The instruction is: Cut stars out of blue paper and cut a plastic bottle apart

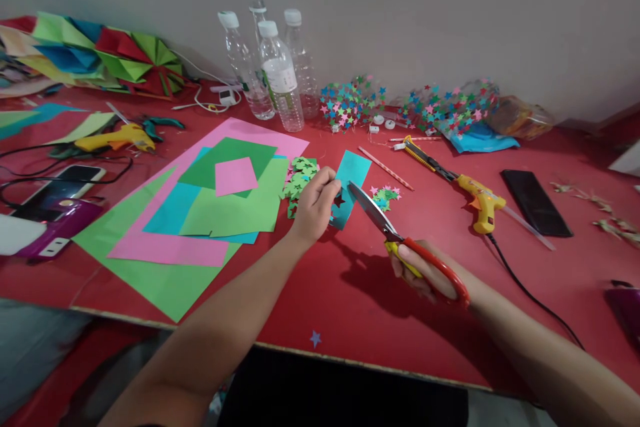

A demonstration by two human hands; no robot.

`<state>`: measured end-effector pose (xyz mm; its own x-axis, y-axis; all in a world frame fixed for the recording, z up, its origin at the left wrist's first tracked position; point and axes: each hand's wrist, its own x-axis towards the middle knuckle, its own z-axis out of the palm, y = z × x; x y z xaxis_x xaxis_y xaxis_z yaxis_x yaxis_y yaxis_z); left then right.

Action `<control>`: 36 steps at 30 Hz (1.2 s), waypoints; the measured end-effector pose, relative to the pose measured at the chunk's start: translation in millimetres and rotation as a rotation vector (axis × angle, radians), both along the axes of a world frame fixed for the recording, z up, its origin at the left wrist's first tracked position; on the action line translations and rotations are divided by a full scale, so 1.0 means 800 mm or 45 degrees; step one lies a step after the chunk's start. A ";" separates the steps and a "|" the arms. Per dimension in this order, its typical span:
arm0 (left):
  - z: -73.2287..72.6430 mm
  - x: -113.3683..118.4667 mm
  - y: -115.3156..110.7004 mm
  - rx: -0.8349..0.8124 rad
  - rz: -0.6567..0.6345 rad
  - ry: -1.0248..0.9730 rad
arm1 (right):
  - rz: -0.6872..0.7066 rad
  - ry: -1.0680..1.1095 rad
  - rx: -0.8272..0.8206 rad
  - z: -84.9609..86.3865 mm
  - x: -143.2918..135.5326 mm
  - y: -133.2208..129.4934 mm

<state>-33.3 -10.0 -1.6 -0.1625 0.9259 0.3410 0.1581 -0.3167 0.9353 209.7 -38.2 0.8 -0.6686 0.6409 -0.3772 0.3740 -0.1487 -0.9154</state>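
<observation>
My left hand (pixel 315 203) pinches a narrow strip of blue paper (pixel 354 168) above the table's middle. A star-shaped cutout shows dark against the strip, just beside my fingers. In my right hand (pixel 413 270) is a pair of scissors (pixel 371 205) with red and yellow handles. Their blades point up and left, with the tips over the blue strip; whether they touch it I cannot tell. Behind my left hand lies a pile of green paper cutouts (pixel 299 177). Small pink and green paper stars (pixel 385 197) sit in a heap right of the strip.
Coloured paper sheets (pixel 235 207) overlap at left. Clear plastic bottles (pixel 283 77) stand along the wall, beside star-covered clusters (pixel 353 103). A yellow glue gun (pixel 480 200) with its cord and a black phone (pixel 536 202) lie at right. Another glue gun (pixel 117 138) is at left.
</observation>
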 end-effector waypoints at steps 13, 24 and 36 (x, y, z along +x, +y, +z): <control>0.000 -0.001 0.003 -0.054 -0.053 -0.078 | -0.045 -0.038 -0.058 0.000 -0.002 -0.001; -0.010 -0.001 0.009 -0.093 0.023 -0.256 | -0.098 -0.073 -0.062 -0.003 -0.008 -0.002; -0.013 0.007 0.004 -0.211 0.073 -0.318 | -0.174 -0.119 -0.041 -0.002 -0.018 -0.006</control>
<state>-27.6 -6.5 -12.0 -0.2760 0.9525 0.1288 -0.0700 -0.1536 0.9857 195.2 -42.7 -0.5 -0.5370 0.7100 -0.4555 0.4318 -0.2325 -0.8715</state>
